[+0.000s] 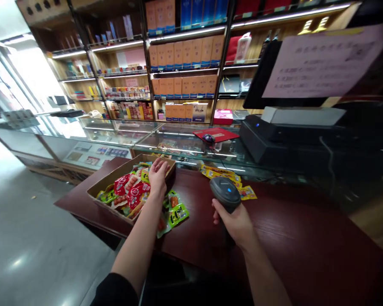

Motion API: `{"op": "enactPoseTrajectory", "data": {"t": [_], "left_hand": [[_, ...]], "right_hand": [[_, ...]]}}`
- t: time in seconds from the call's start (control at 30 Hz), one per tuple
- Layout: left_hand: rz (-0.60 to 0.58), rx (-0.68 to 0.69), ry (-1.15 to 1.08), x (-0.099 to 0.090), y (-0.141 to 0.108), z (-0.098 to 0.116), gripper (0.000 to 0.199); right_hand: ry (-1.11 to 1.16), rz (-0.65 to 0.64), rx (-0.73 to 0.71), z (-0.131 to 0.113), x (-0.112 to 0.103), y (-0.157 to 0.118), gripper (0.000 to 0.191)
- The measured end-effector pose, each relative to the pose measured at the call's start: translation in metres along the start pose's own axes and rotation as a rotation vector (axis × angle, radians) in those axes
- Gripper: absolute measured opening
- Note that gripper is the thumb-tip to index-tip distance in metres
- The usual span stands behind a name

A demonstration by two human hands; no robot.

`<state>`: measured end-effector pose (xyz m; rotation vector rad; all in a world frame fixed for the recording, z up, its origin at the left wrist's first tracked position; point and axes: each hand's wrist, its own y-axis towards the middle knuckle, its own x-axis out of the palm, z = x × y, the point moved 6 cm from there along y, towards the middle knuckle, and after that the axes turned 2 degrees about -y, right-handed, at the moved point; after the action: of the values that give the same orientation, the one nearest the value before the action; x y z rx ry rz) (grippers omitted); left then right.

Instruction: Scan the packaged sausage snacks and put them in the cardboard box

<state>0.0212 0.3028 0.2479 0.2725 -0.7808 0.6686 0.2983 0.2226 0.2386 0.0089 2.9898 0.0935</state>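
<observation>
Black sleeve [116,290] (plain, on the left arm [140,246])

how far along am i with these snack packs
Partway, it seems. Possibly done: the yellow packs lying beyond the scanner. In hand: your right hand grips the scanner; your left hand is at the cardboard box. Probably left: the red packs inside. The green packs beside it could be either.

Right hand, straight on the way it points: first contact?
Probably the yellow packets, just beyond the scanner in the right hand. Height above the table is unclear; if it clears them, likely the glass counter.
</observation>
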Motion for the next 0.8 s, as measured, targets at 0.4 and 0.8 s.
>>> {"op": "enactPoseTrajectory", "data": {"t": [0.4, 0.8], "left_hand": [[-0.282, -0.287, 0.239, 0.051, -0.093, -0.167, 0.04], [-1.102, 0.491, 1.184, 0.058, -0.167, -0.167, 0.048]], "right_hand": [[-0.062, 0.242, 0.073, 0.003, -0.084, -0.021, 0.037], [-0.05, 0.259, 0.066, 0.024, -0.097, -0.031, 0.037]]}}
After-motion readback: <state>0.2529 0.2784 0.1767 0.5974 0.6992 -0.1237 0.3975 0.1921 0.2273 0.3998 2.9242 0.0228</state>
